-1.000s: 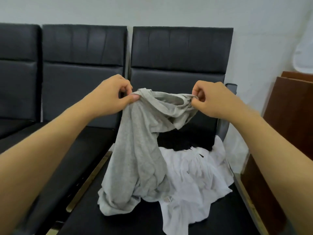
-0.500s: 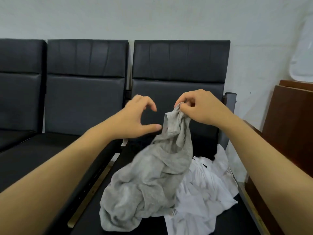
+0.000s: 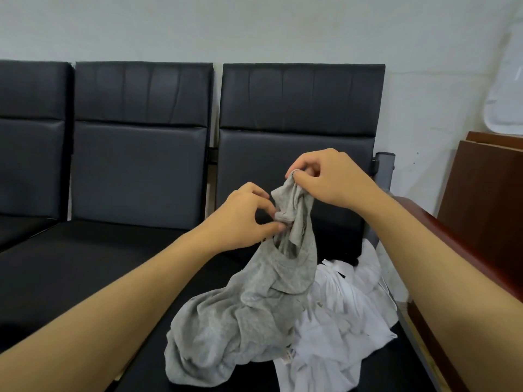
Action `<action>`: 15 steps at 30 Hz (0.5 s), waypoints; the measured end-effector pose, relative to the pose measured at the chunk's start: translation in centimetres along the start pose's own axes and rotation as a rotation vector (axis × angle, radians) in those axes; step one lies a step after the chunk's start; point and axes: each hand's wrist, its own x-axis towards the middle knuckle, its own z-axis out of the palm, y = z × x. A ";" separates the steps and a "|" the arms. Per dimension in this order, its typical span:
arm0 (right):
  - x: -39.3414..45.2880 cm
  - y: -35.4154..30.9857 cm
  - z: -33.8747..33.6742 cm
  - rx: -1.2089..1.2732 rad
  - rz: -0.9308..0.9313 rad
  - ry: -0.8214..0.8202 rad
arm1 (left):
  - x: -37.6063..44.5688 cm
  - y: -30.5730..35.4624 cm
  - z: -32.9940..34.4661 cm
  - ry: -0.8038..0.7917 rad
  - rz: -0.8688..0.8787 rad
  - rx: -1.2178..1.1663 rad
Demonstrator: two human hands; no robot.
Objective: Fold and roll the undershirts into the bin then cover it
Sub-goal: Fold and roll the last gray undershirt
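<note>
Both the left hand (image 3: 243, 216) and right hand (image 3: 325, 179) pinch the gray undershirt (image 3: 249, 321) (bunched).

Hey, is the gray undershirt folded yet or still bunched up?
Still bunched up: the gray undershirt hangs crumpled from both hands' grip, left hand and right hand, its lower part heaped on the seat.

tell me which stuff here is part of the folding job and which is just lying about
Part of the job:
- grey undershirt, pinched at its top by the left hand and the right hand
- white undershirts, heaped on the seat beside it

Just lying about:
- black chairs
- brown wooden cabinet on the right
- white object against the wall; can't tell what

No bin shows.
</note>
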 end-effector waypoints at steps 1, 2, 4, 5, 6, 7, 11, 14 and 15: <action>0.0 0.1 0.0 0.000 0.001 0.002 | 0.0 0.2 -0.1 0.036 0.037 -0.047; 0.0 0.2 0.1 -0.001 0.003 0.005 | 0.0 0.4 -0.5 0.074 0.063 -0.094; -0.1 0.7 0.2 -0.004 0.023 0.002 | -0.1 1.1 -1.8 0.133 0.073 -0.204; -0.1 1.0 0.2 -0.013 0.041 -0.014 | -0.2 1.4 -2.5 0.148 0.054 -0.280; -0.2 1.3 0.3 -0.029 0.061 -0.042 | -0.2 1.6 -3.3 0.158 0.023 -0.357; -0.3 1.5 0.4 -0.052 0.075 -0.076 | -0.2 1.7 -3.9 0.174 -0.012 -0.415; -0.7 1.2 0.6 -0.107 0.079 -0.181 | -0.3 1.5 -6.1 0.210 -0.131 -0.578; -1.0 0.0 0.3 -0.118 0.033 -0.275 | -0.2 1.7 -7.5 0.149 -0.305 -0.871; -1.2 -0.5 0.2 -0.108 0.010 -0.316 | -0.2 1.8 -7.9 0.136 -0.370 -0.964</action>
